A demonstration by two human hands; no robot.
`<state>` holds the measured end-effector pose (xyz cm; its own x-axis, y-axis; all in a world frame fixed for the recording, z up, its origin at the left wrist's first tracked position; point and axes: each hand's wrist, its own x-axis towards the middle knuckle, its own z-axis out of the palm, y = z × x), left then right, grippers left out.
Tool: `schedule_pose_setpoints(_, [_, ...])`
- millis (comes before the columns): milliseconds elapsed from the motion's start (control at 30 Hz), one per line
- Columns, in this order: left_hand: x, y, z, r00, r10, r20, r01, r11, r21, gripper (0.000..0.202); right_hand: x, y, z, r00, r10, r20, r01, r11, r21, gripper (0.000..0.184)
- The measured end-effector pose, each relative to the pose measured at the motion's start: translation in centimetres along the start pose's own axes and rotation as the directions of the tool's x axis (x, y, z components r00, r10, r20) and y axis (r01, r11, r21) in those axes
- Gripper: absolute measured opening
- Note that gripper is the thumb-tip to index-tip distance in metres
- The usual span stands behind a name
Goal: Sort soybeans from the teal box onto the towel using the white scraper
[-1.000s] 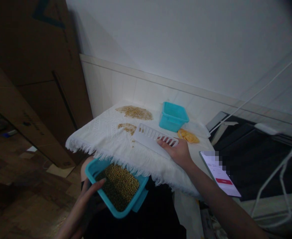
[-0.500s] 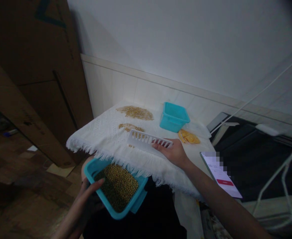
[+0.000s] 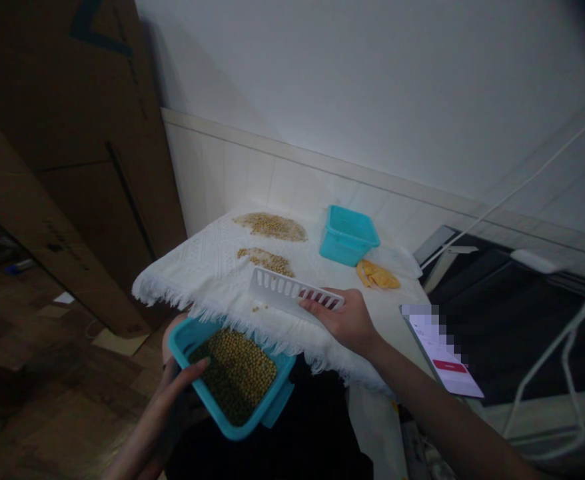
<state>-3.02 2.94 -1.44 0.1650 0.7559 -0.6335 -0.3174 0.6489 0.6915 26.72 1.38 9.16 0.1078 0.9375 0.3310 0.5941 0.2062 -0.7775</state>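
My left hand [image 3: 185,383] grips the near-left rim of a turquoise plastic tub [image 3: 237,433], thumb over the edge. Yellow soybeans [image 3: 245,363] fill one side of it, and small dark green beans [image 3: 220,383] lie along the other. In my right hand [image 3: 347,320] is a white slotted plastic strip [image 3: 277,287], its slotted side upright above the cloth. Just beyond the strip lies a small heap of soybeans [image 3: 267,260], with a larger soybean heap [image 3: 272,227] farther back. A few loose beans [image 3: 260,309] rest on the near side of the strip.
A white fringed cloth [image 3: 192,260] covers the table, its fringe hanging over the tub's far rim. Another turquoise tub [image 3: 347,237] and a yellow bundle [image 3: 378,275] stand at the right back. A phone [image 3: 445,353] lies right; cardboard boxes [image 3: 72,133] rise left.
My right hand has drawn the strip slightly toward me and left, showing more of the small heap behind it. My left hand and the held tub have stayed put.
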Motion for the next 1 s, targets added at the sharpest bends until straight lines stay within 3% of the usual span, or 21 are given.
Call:
schedule_pose_setpoints(200, [-0.9, 0.1, 0.7, 1.0, 0.001, -0.028, 0.0, 1.0, 0.028, 0.096, -1.6, -1.4, 0.3, 1.0, -0.008, 0.026, 0.007, 0.999, 0.037, 0.032])
schedule_pose_setpoints(333, [-1.3, 0.2, 1.0, 1.0, 0.017, -0.017, -0.017, 1.0, 0.007, 0.092, -1.7, -1.6, -0.3, 0.997, 0.029, -0.077, -0.028, 0.999, 0.015, 0.029])
schedule_pose_setpoints(467, [-0.8, 0.0, 0.6, 1.0, -0.002, -0.014, 0.002, 1.0, -0.007, 0.098, -1.7, -0.3, -0.7, 0.986, 0.117, -0.121, -0.115, 0.993, 0.019, 0.033])
schedule_pose_setpoints(600, [-0.1, -0.3, -0.1, 1.0, -0.004, 0.01, 0.004, 1.0, -0.013, 0.105, -1.5, 1.5, -1.7, 0.981, 0.131, -0.143, -0.124, 0.991, 0.057, 0.035])
schedule_pose_setpoints(833, [0.8, -0.7, -0.7, 1.0, 0.016, 0.014, -0.016, 1.0, -0.011, 0.098, 0.4, 4.2, -4.9, 0.925, 0.083, -0.37, -0.103, 0.994, -0.033, 0.04])
schedule_pose_setpoints(1000, [1.0, -0.7, -0.7, 1.0, 0.011, -0.006, -0.011, 0.999, 0.03, 0.101, 1.1, 4.4, -3.9, 0.932, 0.071, -0.355, -0.088, 0.996, -0.032, 0.04])
